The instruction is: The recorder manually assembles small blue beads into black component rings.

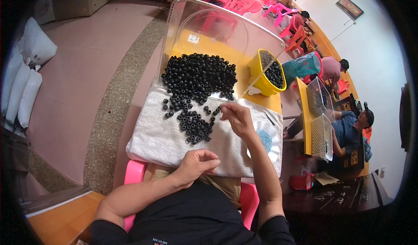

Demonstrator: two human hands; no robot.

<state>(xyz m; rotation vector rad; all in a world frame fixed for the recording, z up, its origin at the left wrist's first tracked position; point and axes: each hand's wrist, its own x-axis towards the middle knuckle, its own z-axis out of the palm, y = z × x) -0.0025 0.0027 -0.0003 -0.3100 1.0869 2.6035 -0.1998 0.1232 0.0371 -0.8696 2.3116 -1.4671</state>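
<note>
A heap of round black beads with holes (198, 73) spills from a clear plastic bin (170, 36), tipped with its open side toward me, onto a white towel (150, 127). A smaller group of beads (193, 127) lies loose on the towel. At the right edge of that group my right hand (238, 119) has thumb and fingers pinched together; whatever is between them is too small to make out. My left hand (197, 164) rests low over the towel's near edge, fingers curled toward the thumb, their contents hidden.
Right of my right forearm, a white scalloped plate (274, 152) holds small light-blue pieces. A thin dark tool (270, 118) lies above it. A yellow basket (254, 68) of black beads stands at the far right. Other people work at tables beyond; white sacks (32, 92) sit at left.
</note>
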